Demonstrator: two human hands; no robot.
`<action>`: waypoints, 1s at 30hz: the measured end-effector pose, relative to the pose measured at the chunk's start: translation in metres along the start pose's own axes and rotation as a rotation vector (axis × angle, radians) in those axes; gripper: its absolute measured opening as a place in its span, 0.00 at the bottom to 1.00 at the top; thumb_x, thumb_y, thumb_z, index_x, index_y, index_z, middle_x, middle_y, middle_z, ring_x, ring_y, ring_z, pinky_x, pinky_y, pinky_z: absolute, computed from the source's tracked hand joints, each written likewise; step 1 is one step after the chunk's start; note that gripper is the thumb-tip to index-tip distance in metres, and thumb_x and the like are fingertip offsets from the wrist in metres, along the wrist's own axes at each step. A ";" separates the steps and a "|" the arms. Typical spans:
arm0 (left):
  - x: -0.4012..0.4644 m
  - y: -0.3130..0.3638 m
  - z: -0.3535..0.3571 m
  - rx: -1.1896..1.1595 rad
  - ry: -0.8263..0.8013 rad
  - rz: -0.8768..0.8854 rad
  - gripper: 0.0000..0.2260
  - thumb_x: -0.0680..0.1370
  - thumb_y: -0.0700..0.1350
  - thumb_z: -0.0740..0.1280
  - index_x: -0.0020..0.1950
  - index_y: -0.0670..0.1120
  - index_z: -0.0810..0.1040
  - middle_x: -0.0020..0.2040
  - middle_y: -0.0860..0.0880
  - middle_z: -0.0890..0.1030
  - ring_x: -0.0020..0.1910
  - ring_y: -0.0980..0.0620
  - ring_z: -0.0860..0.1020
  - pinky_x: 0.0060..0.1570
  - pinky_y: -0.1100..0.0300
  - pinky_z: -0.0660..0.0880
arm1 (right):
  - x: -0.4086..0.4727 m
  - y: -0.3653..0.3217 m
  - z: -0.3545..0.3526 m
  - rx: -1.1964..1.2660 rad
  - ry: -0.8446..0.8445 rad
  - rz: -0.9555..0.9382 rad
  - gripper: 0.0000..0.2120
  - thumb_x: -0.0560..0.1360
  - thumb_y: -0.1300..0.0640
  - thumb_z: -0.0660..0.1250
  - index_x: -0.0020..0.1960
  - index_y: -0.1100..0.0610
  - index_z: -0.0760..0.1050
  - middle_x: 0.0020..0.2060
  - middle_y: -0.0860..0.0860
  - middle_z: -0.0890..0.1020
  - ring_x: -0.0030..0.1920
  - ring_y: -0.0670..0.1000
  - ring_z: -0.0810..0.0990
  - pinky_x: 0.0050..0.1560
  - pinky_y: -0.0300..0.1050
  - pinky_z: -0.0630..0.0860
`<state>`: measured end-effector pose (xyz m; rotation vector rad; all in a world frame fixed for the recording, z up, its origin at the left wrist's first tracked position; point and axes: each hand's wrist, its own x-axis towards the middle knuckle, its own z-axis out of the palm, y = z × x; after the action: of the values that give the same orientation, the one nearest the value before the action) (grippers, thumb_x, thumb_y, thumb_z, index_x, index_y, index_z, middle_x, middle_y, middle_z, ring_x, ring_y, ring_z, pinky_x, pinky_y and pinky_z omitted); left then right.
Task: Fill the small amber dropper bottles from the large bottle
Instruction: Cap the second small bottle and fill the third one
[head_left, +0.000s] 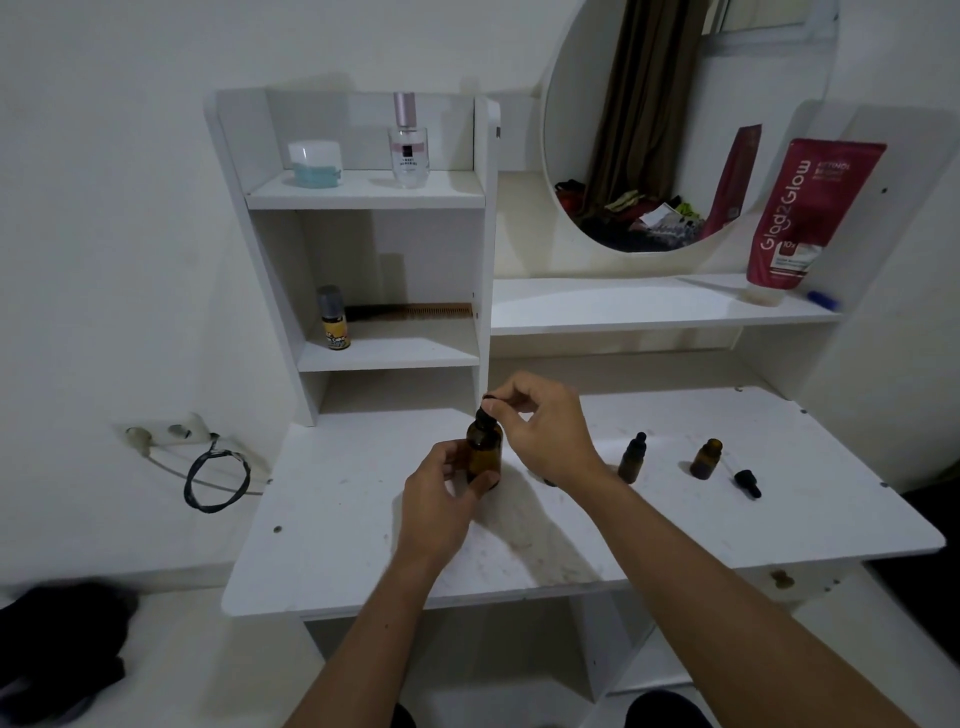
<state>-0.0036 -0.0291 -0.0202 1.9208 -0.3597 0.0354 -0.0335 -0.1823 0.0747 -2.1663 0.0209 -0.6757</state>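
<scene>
The large amber bottle (484, 451) stands on the white tabletop (363, 519) near its middle. My left hand (441, 499) grips its lower body from the left. My right hand (545, 426) pinches the black dropper cap (487, 408) on the bottle's neck from above. To the right stands a small amber bottle (631, 460) with its black dropper cap on. Further right is a second small amber bottle (705, 458) with no cap, and its black dropper (747, 481) lies on the table beside it.
A white shelf unit (363, 189) behind holds a jar, a perfume bottle (409, 143), a small yellow bottle (334, 319) and a comb. A red tube (805, 208) leans by the round mirror (675, 124). A wall socket and black cable (215, 480) sit at left.
</scene>
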 end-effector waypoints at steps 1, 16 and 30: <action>0.000 0.000 0.000 0.001 0.001 0.000 0.20 0.75 0.52 0.77 0.65 0.53 0.76 0.55 0.61 0.80 0.56 0.57 0.78 0.60 0.62 0.74 | 0.000 0.000 0.001 -0.005 0.000 0.000 0.02 0.79 0.63 0.74 0.47 0.60 0.84 0.42 0.50 0.87 0.42 0.37 0.83 0.48 0.26 0.76; 0.001 -0.001 0.000 0.027 0.007 0.000 0.19 0.74 0.55 0.76 0.60 0.60 0.73 0.51 0.71 0.75 0.50 0.69 0.75 0.47 0.77 0.66 | 0.002 0.000 0.003 -0.012 -0.009 0.039 0.02 0.79 0.60 0.75 0.47 0.57 0.85 0.40 0.46 0.86 0.41 0.37 0.82 0.47 0.27 0.77; -0.004 0.000 0.004 0.040 0.025 -0.012 0.26 0.74 0.53 0.78 0.69 0.51 0.73 0.59 0.59 0.78 0.57 0.57 0.77 0.56 0.68 0.71 | 0.005 -0.025 -0.024 0.184 0.109 0.009 0.06 0.80 0.60 0.73 0.57 0.54 0.85 0.47 0.42 0.86 0.49 0.38 0.85 0.54 0.30 0.79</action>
<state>-0.0077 -0.0322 -0.0221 1.9597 -0.3332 0.0590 -0.0460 -0.1848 0.1073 -1.9504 0.0251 -0.7601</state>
